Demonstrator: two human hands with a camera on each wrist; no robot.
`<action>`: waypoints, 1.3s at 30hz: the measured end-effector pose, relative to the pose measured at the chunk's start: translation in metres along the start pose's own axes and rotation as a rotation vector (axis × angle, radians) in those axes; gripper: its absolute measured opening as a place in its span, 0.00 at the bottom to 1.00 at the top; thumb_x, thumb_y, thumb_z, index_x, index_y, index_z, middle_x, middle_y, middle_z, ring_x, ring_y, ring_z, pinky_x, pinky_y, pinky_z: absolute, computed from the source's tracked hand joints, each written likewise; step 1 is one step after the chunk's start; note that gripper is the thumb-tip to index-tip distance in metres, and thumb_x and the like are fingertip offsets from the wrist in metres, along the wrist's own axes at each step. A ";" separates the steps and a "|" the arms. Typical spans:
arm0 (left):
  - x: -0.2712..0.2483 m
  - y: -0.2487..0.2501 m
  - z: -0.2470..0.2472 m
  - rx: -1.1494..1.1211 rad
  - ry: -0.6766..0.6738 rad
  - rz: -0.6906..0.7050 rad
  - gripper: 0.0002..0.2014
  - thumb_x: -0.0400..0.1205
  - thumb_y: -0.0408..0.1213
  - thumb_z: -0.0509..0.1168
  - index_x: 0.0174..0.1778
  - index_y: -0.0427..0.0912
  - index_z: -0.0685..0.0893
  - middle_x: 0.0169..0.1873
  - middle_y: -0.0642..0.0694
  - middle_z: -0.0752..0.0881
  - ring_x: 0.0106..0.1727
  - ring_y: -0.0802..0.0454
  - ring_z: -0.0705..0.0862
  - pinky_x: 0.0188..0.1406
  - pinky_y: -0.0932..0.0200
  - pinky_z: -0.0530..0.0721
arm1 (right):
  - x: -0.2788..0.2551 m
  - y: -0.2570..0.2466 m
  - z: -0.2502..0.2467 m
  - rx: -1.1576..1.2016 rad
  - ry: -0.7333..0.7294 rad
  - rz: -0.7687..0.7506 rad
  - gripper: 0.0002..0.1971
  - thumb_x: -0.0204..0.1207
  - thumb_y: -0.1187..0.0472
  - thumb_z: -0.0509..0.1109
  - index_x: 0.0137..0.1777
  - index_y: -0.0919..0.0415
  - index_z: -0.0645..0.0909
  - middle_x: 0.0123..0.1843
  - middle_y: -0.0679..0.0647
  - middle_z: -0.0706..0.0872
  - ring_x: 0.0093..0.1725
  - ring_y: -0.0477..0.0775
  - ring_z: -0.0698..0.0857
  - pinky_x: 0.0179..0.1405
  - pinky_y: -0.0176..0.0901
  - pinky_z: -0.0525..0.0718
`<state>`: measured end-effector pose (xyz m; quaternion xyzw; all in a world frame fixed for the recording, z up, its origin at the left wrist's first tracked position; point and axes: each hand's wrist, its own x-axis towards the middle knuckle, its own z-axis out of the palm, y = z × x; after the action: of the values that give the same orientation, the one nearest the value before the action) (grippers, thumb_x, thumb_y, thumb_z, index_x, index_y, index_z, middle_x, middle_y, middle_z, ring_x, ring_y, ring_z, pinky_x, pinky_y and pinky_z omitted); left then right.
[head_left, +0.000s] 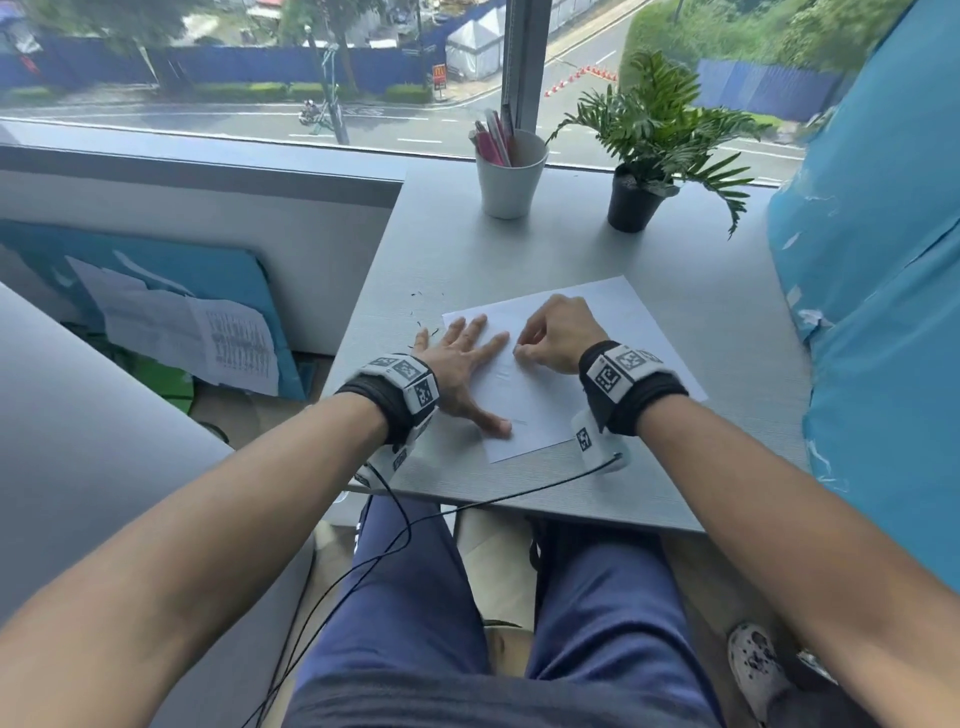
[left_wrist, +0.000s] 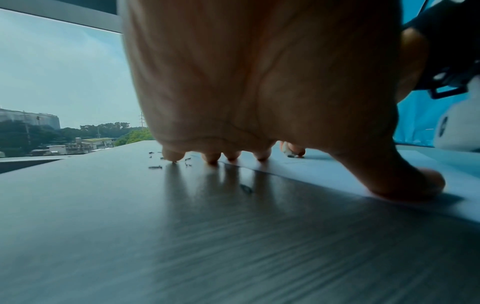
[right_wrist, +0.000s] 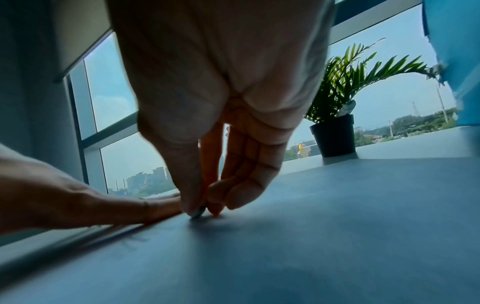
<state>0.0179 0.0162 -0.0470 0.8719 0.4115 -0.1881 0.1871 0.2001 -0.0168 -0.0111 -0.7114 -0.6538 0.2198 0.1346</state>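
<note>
While left grip (head_left: 462, 364) lies spread flat on paper (head_left: 631, 332), right grip (head_left: 558, 335) pinches small grey bit (right_wrist: 196, 212) — writing (head_left: 506, 375) illegible, McDonald's sign (head_left: 439, 75) outside.

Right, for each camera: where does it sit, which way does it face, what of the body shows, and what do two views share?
Head: on the head, facing forward and down at the desk; forearms, left grip, right grip, legs.
Left wrist: under that wrist, low, facing the window; palm, thumb on paper.
Right wrist: under that wrist, facing the window; right grip pinching a small thing.
Shared: head and right wrist both show the plant.
</note>
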 end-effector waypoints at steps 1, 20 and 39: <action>0.001 0.000 0.001 0.002 -0.001 -0.001 0.69 0.55 0.84 0.65 0.84 0.62 0.32 0.84 0.50 0.28 0.85 0.44 0.30 0.79 0.26 0.34 | 0.000 -0.001 0.001 -0.014 0.009 -0.009 0.04 0.67 0.57 0.79 0.40 0.56 0.92 0.39 0.51 0.91 0.42 0.49 0.87 0.48 0.39 0.86; 0.002 0.002 0.003 0.004 0.013 -0.007 0.70 0.55 0.85 0.64 0.84 0.62 0.32 0.84 0.49 0.27 0.84 0.42 0.29 0.78 0.28 0.31 | 0.004 0.010 -0.008 -0.033 -0.063 -0.122 0.07 0.68 0.56 0.78 0.41 0.60 0.93 0.37 0.51 0.92 0.37 0.45 0.88 0.37 0.27 0.81; 0.001 0.003 0.000 -0.010 0.011 -0.005 0.70 0.55 0.84 0.65 0.84 0.62 0.32 0.84 0.49 0.28 0.84 0.43 0.28 0.78 0.27 0.31 | 0.010 0.007 -0.010 -0.059 -0.033 -0.071 0.08 0.68 0.56 0.78 0.41 0.61 0.92 0.35 0.51 0.90 0.37 0.46 0.86 0.40 0.33 0.81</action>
<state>0.0209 0.0157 -0.0468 0.8709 0.4159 -0.1817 0.1887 0.2111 -0.0072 -0.0072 -0.6879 -0.6868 0.2071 0.1105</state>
